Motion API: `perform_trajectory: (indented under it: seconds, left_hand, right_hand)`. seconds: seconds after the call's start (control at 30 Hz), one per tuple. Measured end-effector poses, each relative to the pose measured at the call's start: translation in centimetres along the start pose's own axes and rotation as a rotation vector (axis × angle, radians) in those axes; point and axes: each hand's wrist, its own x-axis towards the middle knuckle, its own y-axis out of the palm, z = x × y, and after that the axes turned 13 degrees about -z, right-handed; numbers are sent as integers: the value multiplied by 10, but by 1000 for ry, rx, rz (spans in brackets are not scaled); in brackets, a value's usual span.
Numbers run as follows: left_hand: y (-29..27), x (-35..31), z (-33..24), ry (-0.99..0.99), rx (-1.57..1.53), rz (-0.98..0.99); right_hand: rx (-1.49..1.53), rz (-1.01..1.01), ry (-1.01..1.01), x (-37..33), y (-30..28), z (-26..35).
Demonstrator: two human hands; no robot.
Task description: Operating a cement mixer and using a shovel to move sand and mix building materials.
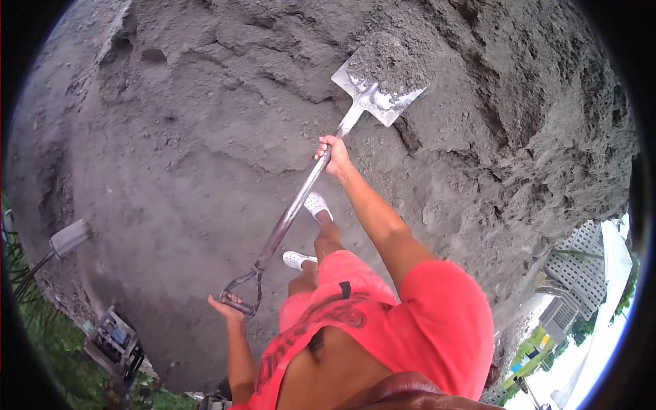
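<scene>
A long-handled shovel slants across the view, its square metal blade up and to the right, bearing a heap of grey sand. Low on the shaft, near the blade, my right hand is wrapped around it. At the other end, my left hand grips the D-shaped handle. The blade lies against the grey sand slope, and part of it is hidden under the load.
Rough grey sand rises ahead and to the right. My feet in white clogs stand on it. Another shovel's blade shows at the left, a machine at lower left. Pale perforated blocks are stacked at the right.
</scene>
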Motion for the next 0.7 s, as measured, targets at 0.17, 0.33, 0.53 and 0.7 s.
perform_trajectory:
  seconds: [0.17, 0.33, 0.53, 0.7]
  left_hand:
    - [-111, -12, -19, 25, 46, -206]
    - [-182, -31, -25, 25, 36, -343]
    - [-136, -51, 1, 24, 26, -248]
    - [24, -83, 31, -137, 133, -198]
  right_hand:
    - [23, 3, 193, -29, -18, -109]
    - [47, -40, 311, -58, -39, -162]
    - [-20, -69, 272, -43, -38, -107]
    - [-169, -64, 124, 13, -47, 52]
